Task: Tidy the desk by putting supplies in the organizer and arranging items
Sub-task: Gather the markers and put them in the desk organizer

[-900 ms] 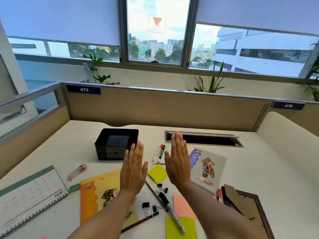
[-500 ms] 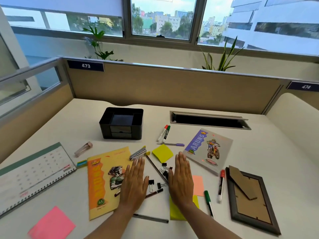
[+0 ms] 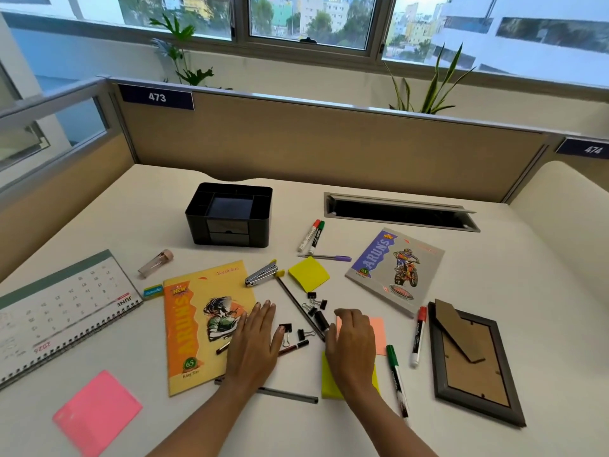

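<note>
The small black metal binder clips [image 3: 285,326], scattered at lower centre of the frame, were judged light, stiff and best pinched by their wire loops. The left hand [image 3: 255,344] was laid flat beside them; the right hand [image 3: 352,344] was curled, any hold hidden. The black plastic organizer [image 3: 196,229] was set above, centre-left

We're at an office workstation: a pale bench [image 3: 494,275] boxed in by tan cubicle partitions [image 3: 329,143] carrying seat plates, 473 [image 3: 157,97] here and 474 [image 3: 590,149] next door, with a cable slot [image 3: 400,213] cut into the top. Spread across it is desk stationery: a black desk organizer [image 3: 229,215], a spiral desk calendar [image 3: 62,308], whiteboard markers [image 3: 311,235], binder clips [image 3: 317,303] and sticky notes [image 3: 309,273]. Behind, a window [image 3: 309,18] looks out over city blocks, with potted plants [image 3: 428,87] just past the partition.
</note>
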Demonstrator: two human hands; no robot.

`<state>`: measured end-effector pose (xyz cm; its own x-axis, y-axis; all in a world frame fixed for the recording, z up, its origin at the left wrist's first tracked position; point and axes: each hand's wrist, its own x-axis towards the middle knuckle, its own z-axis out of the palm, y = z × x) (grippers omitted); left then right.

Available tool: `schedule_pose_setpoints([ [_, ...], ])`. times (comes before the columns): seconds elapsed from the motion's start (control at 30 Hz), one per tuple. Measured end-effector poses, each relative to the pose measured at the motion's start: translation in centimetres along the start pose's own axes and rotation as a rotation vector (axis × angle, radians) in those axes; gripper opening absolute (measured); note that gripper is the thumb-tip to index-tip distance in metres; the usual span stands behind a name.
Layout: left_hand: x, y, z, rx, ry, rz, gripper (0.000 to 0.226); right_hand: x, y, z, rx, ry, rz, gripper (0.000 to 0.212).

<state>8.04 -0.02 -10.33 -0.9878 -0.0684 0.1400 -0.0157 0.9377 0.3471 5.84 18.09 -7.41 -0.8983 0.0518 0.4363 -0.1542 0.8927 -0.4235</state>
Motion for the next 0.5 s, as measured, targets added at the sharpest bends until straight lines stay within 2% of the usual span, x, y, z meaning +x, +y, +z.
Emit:
schedule_pose_setpoints([
  [0.17, 0.1, -0.1, 0.3, -0.023, 0.010, 0.007, 0.069, -2.5, 1.0, -0.3, -0.030, -0.073, 0.045, 0.028],
  [0.33, 0.2, -0.2, 0.3, -0.104, 0.045, 0.010, 0.083, -3.6, 1.8, 0.0, -0.088, -0.153, 0.088, 0.027],
  [0.5, -1.1, 0.9, -0.3, -0.157, 0.113, 0.076, 0.060, -3.2, 1.1, -1.3, 0.098, -0.074, 0.199, 0.015],
])
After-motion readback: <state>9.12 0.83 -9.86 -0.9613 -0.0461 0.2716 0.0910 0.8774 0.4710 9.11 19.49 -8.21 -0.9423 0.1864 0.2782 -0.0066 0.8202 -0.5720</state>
